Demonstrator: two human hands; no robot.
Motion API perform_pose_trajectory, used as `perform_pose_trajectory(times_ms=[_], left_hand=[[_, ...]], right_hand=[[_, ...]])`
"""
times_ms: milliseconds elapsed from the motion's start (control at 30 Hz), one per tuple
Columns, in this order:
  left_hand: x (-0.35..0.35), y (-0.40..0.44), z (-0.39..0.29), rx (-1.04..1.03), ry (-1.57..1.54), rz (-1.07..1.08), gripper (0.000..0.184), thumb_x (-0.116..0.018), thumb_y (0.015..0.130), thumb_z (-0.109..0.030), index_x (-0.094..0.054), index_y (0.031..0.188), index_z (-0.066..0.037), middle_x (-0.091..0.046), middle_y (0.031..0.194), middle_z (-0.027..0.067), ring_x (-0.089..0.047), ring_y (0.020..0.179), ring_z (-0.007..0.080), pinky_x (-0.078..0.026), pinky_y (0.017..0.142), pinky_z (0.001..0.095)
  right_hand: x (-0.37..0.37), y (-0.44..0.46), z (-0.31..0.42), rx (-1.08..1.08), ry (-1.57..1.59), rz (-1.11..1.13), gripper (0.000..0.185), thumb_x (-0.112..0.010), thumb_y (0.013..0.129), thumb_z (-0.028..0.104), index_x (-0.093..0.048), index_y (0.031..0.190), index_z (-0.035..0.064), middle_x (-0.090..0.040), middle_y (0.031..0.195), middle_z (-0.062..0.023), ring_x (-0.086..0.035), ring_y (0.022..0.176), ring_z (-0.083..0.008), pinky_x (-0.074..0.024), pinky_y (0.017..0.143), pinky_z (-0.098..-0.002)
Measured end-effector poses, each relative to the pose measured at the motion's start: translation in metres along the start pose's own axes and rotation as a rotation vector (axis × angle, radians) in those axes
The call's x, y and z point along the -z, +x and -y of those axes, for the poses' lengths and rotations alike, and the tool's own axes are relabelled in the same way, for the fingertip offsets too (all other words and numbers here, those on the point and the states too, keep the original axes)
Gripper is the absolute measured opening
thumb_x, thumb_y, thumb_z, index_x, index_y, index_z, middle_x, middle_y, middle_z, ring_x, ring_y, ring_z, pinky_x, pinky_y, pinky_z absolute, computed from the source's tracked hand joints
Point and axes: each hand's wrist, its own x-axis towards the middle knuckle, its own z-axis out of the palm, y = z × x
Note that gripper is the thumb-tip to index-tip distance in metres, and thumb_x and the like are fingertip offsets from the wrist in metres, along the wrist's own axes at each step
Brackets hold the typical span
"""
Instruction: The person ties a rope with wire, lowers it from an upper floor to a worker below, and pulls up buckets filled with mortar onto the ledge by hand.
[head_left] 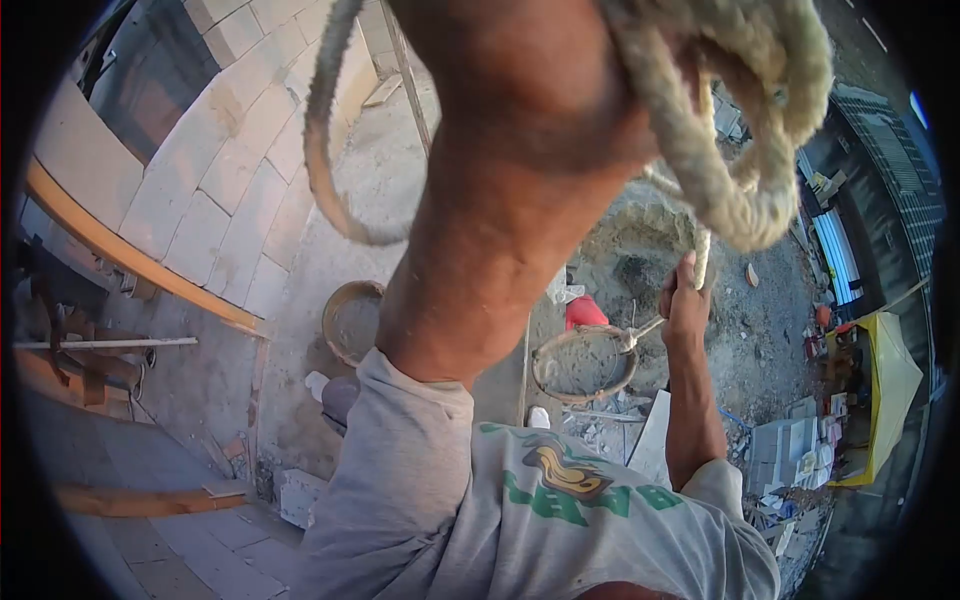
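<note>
My left arm reaches up large and close across the view. My left hand (690, 75) is closed around a thick coiled rope (755, 205), whose loops hide most of the fingers. One loop of rope hangs down left of the forearm. Lower right, my right hand (687, 300) is closed on a strand of the same pale rope, which runs up to the coil. From near this hand a length of rope goes left to a knot on the rim of a round bucket (540, 375). The bucket stands below, with grey residue inside.
Another round bucket (328, 330) stands left of my arm. A block wall (210, 205) rises at left, with a wooden beam (120, 240) along it. Rubble and sand (760, 330) lie at right, near stacked blocks (780, 450) and a yellow-edged canopy (890, 390).
</note>
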Motion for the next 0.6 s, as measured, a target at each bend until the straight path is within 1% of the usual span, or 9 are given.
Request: perform_pose_trajectory(times_ms=[67,133,200,333,400,467,500,533,600], left_hand=[[0.022,-0.013,-0.044,-0.068,0.134,-0.036,0.037,-0.041,0.097,-0.034,-0.053,0.074,-0.007,-0.047,0.051,0.0017,-0.045,0.041,0.0107,-0.04,0.042,0.0243],[0.042,-0.025,-0.09,-0.136,0.281,-0.073,0.038,-0.041,0.097,-0.034,-0.054,0.076,-0.006,-0.049,0.051,0.0024,-0.047,0.041,0.0116,-0.042,0.042,0.0249],[0.06,-0.039,-0.136,-0.199,0.412,-0.123,0.038,-0.04,0.097,-0.035,-0.055,0.077,-0.006,-0.051,0.052,0.0031,-0.049,0.041,0.0125,-0.044,0.042,0.0256],[0.095,-0.07,-0.227,-0.319,0.67,-0.197,0.04,-0.04,0.097,-0.035,-0.058,0.08,-0.004,-0.054,0.052,0.0044,-0.052,0.041,0.0144,-0.047,0.043,0.0269],[0.117,-0.086,-0.262,-0.341,0.746,-0.229,0.041,-0.04,0.097,-0.036,-0.059,0.081,-0.003,-0.056,0.052,0.0051,-0.054,0.041,0.0153,-0.049,0.043,0.0275],[0.133,-0.1,-0.288,-0.35,0.809,-0.226,0.042,-0.04,0.097,-0.036,-0.06,0.083,-0.002,-0.058,0.053,0.0058,-0.055,0.041,0.0162,-0.051,0.043,0.0282],[0.141,-0.108,-0.298,-0.336,0.794,-0.21,0.043,-0.039,0.098,-0.036,-0.061,0.083,-0.002,-0.059,0.053,0.0061,-0.056,0.041,0.0167,-0.052,0.043,0.0285],[0.146,-0.108,-0.307,-0.452,1.048,-0.273,0.041,-0.041,0.097,-0.035,-0.061,0.083,-0.002,-0.058,0.052,0.0058,-0.057,0.043,0.0154,-0.052,0.044,0.027],[0.167,-0.107,-0.318,-0.43,1.075,-0.389,0.04,-0.041,0.097,-0.034,-0.061,0.085,-0.001,-0.058,0.055,0.0061,-0.057,0.045,0.0154,-0.052,0.046,0.0274]], right_hand=[[-0.04,-0.013,0.059,0.101,0.222,0.064,0.041,-0.047,0.096,0.038,-0.049,0.066,0.01,-0.035,0.045,0.0034,-0.026,0.034,-0.0063,-0.0202,0.034,-0.0232],[-0.084,-0.037,0.114,0.202,0.318,0.186,0.046,-0.039,0.099,0.035,-0.051,0.064,0.0068,-0.035,0.046,0.0035,-0.023,0.035,-0.0057,-0.0172,0.036,-0.0236],[-0.116,-0.04,0.157,0.28,0.439,0.496,0.047,-0.039,0.099,0.037,-0.051,0.065,0.0063,-0.031,0.044,0.004,-0.02,0.034,-0.0063,-0.0157,0.035,-0.024],[-0.215,-0.005,0.216,0.407,0.652,0.678,0.053,-0.039,0.097,0.045,-0.052,0.065,0.0048,-0.028,0.042,0.0038,-0.02,0.034,-0.0073,-0.0149,0.035,-0.0248],[-0.273,0.011,0.222,0.43,0.541,0.615,0.056,-0.04,0.095,0.051,-0.052,0.065,0.0051,-0.028,0.042,0.0036,-0.02,0.034,-0.0075,-0.0155,0.035,-0.0261],[-0.308,0.029,0.219,0.34,0.474,0.559,0.06,-0.038,0.095,0.054,-0.052,0.064,0.0047,-0.028,0.041,0.0036,-0.021,0.034,-0.0075,-0.0161,0.035,-0.0267],[-0.324,0.031,0.213,0.355,0.436,0.595,0.06,-0.037,0.095,0.053,-0.052,0.063,0.0044,-0.029,0.041,0.0034,-0.022,0.034,-0.0074,-0.0165,0.035,-0.0263],[-0.335,0.032,0.202,0.348,0.385,0.616,0.06,-0.037,0.096,0.052,-0.052,0.063,0.0041,-0.03,0.041,0.0033,-0.023,0.034,-0.0074,-0.0168,0.035,-0.0259],[-0.366,0.014,0.176,0.343,0.322,0.666,0.062,-0.036,0.096,0.051,-0.053,0.061,0.0033,-0.034,0.043,0.0029,-0.027,0.035,-0.0068,-0.0181,0.036,-0.0256]])
